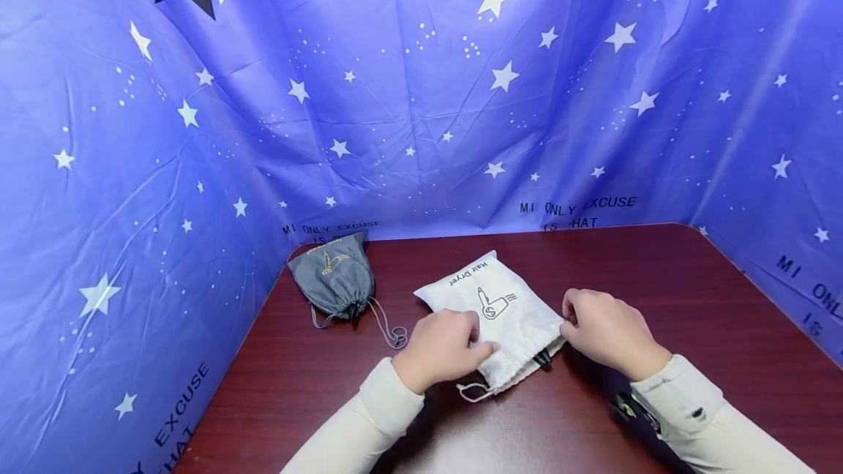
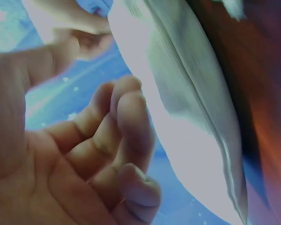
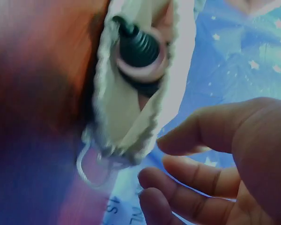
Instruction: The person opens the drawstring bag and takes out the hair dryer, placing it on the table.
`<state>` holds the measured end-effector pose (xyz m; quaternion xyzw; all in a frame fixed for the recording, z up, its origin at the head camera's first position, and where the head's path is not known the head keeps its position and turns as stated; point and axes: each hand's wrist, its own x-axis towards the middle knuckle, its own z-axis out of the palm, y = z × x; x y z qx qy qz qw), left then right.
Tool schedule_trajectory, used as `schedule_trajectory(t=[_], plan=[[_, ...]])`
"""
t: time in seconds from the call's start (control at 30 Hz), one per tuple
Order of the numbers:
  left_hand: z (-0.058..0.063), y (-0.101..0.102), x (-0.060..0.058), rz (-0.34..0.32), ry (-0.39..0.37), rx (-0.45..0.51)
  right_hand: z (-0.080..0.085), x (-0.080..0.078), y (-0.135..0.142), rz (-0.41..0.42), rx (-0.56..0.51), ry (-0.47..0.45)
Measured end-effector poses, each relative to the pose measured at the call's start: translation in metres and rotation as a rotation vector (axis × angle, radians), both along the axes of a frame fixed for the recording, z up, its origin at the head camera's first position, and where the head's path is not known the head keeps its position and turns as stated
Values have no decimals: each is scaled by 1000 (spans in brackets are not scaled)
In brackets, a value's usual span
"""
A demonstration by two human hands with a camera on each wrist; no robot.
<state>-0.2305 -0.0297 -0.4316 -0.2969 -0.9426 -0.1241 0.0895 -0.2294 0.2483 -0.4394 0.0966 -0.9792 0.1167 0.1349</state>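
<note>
On the table (image 1: 658, 276), white bag (image 1: 507, 324): lies slantwise between the two hands, its closed end, printed "Hair Dryer", toward 11 o'clock and its mouth toward 5 o'clock; likely turned so to put the mouth within the person's easy reach.
Left hand (image 1: 441, 346): at the bag's 8 o'clock side, thumb apart from loosely bent fingers, pinching nothing; in its wrist view the cloth is just beside the fingertips, contact unclear.
Right hand (image 1: 609, 331): at 3 o'clock, by a corner of the mouth, thumb and fingers parted with nothing between them; whether a fingertip touches the rim, I cannot tell.
Ribbed black piece (image 3: 139, 47): inside the gaping mouth; what it belongs to is hidden, though firm contents probably give the bag its bulge.
White cord loop (image 1: 487, 391): slack at 7 o'clock.
Grey bag (image 1: 336, 280): between 9 and 10 o'clock, neck gathered, perhaps placed there to leave the hands room.
</note>
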Motion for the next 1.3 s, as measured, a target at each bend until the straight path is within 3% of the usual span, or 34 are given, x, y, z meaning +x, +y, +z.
schedule_trajectory(t=[0.2, 0.33, 0.7, 1.1, 1.3], plan=[[2, -18, -25, 48, 175, -29, 3, 23, -13, 41, 31, -28], [-2, -25, -42, 62, 243, -85, 2, 35, -22, 47, 55, -79], [-15, -24, -83, 188, 174, -145, -17, 40, -25, 15, 75, -90], [-23, -23, -101, 265, 58, -151, -23, 40, -27, 35, 77, -79], [-24, -24, -109, 271, -30, -72, -23, 42, -29, 38, 67, -68]])
